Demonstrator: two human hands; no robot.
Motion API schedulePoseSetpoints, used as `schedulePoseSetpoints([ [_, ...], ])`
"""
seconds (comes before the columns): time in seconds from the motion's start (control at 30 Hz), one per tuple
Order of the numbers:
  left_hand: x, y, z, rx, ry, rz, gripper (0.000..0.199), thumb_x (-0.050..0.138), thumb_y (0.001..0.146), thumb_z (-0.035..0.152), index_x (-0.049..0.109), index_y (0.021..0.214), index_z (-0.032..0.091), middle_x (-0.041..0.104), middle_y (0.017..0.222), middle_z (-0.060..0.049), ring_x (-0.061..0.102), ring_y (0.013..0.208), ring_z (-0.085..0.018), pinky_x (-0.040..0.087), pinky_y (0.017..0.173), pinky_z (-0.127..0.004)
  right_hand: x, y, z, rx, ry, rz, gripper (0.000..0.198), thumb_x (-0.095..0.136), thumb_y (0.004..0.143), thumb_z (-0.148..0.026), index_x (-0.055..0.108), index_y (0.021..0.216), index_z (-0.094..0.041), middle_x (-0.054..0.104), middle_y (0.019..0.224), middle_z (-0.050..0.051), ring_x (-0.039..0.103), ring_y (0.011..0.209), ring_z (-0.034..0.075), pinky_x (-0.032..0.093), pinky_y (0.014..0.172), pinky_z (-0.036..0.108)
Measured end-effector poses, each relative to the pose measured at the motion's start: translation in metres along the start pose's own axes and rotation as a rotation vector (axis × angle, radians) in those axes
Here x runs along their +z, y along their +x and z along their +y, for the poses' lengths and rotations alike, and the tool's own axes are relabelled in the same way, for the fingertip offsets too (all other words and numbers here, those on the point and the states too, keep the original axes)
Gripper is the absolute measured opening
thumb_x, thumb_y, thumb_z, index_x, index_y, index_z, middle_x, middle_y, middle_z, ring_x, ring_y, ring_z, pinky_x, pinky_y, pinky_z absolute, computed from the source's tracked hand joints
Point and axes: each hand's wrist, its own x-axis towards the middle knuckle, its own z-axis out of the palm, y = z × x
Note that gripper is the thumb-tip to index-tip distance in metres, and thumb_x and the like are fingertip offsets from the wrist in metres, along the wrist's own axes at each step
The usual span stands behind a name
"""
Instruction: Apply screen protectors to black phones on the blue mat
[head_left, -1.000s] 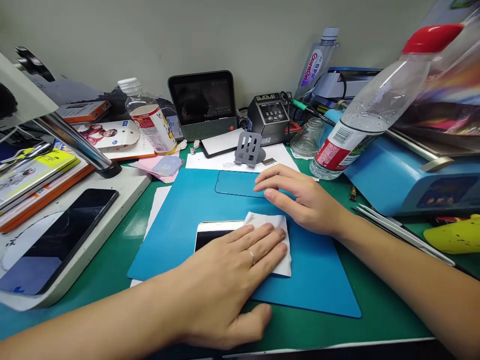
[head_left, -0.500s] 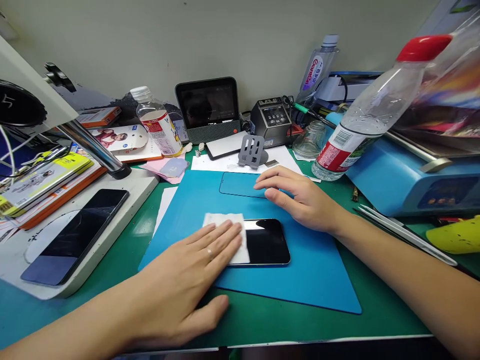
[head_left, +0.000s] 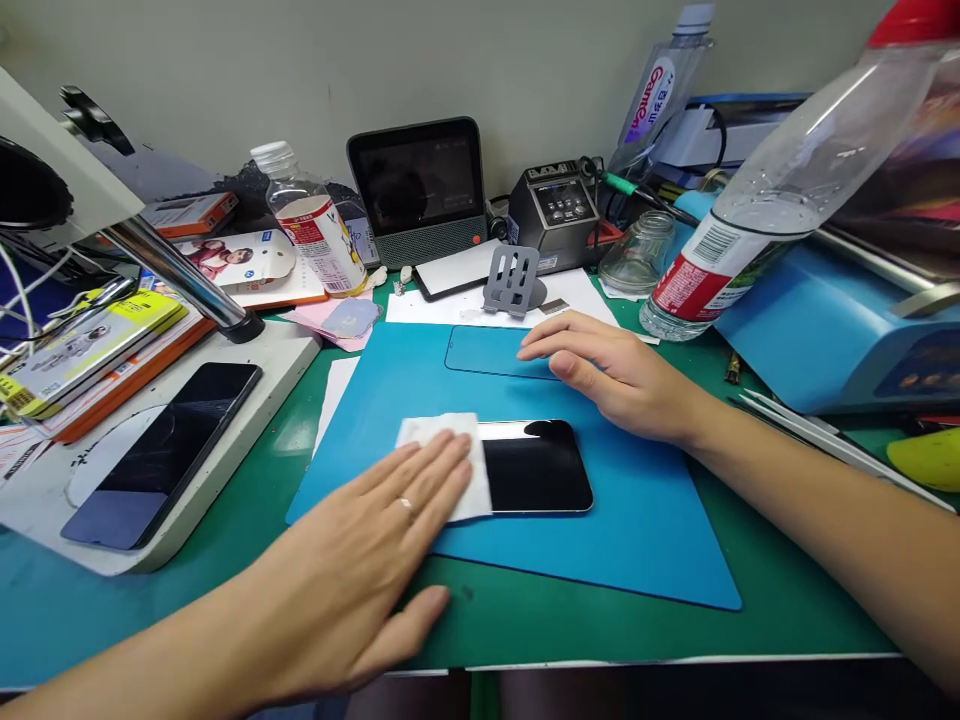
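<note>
My left hand (head_left: 375, 555) lies flat with its fingers stretched out, pressing a white wipe (head_left: 442, 428) onto the left part of a phone (head_left: 536, 475). The phone rests screen up on a blue mat (head_left: 600, 555); its left end is hidden by the wipe and my fingers. My right hand (head_left: 619, 375) is open and holds nothing, its fingers loosely bent above the mat. Beneath its fingertips lies a clear screen protector (head_left: 487, 350) with a black border; whether they touch it I cannot tell.
A second phone (head_left: 169, 450) lies on the white stand base at left. Behind the mat are a grey phone holder (head_left: 511, 280), a display device (head_left: 416, 190) and a glass jar (head_left: 641, 252). A red-capped bottle (head_left: 701, 265) and tweezers (head_left: 840, 445) are at right.
My left hand and the wipe have slid left along the phone, baring a little more of its screen. My right hand keeps about the same place over the protector. The camera view has shifted slightly.
</note>
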Motion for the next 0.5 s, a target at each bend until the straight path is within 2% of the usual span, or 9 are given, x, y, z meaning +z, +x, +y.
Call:
schedulePoseSetpoints([
  [0.1,-0.001,-0.027,-0.001,-0.061,0.051,0.032,0.084,0.053,0.095,0.039,0.007,0.162,0.016,0.015,0.167,-0.012,0.025,0.152,-0.033,0.022,0.126,-0.045,0.002,0.0,0.0,-0.016,0.021,0.0,0.038,0.045,0.102,-0.046,0.073,0.108,-0.021,0.068,0.112,0.01,0.064,0.108,0.023,0.05,0.099,0.039],
  [0.2,-0.001,-0.027,0.007,-0.078,0.069,0.041,0.083,0.051,0.096,0.041,0.008,0.162,0.014,0.012,0.167,-0.013,0.021,0.153,-0.032,0.021,0.126,-0.045,0.004,-0.001,-0.001,-0.023,0.036,0.003,0.039,0.044,0.102,-0.045,0.073,0.108,-0.02,0.068,0.112,0.011,0.064,0.108,0.023,0.05,0.098,0.038],
  [0.33,-0.002,0.019,0.022,-0.02,0.019,0.003,0.083,0.051,0.094,0.041,0.016,0.158,0.002,0.009,0.165,-0.021,0.012,0.154,-0.033,0.018,0.126,-0.046,0.006,-0.001,0.001,-0.027,0.051,0.017,0.041,0.043,0.102,-0.048,0.073,0.107,-0.02,0.068,0.113,0.011,0.064,0.11,0.024,0.049,0.101,0.04],
  [0.43,-0.002,0.058,0.03,0.061,-0.037,-0.014,0.082,0.047,0.094,0.045,0.022,0.156,-0.002,0.01,0.164,-0.024,0.01,0.154,-0.033,0.015,0.127,-0.045,0.006,-0.001,0.003,-0.023,0.066,0.032,0.041,0.042,0.102,-0.048,0.073,0.107,-0.021,0.067,0.112,0.011,0.063,0.111,0.024,0.049,0.101,0.04],
  [0.5,-0.003,0.069,0.033,0.104,-0.058,-0.004,0.082,0.045,0.095,0.046,0.022,0.156,-0.003,0.01,0.164,-0.025,0.01,0.154,-0.033,0.014,0.127,-0.045,0.006,-0.001,0.005,-0.004,0.073,0.04,0.041,0.042,0.102,-0.048,0.073,0.106,-0.021,0.067,0.113,0.011,0.063,0.112,0.024,0.049,0.101,0.04],
])
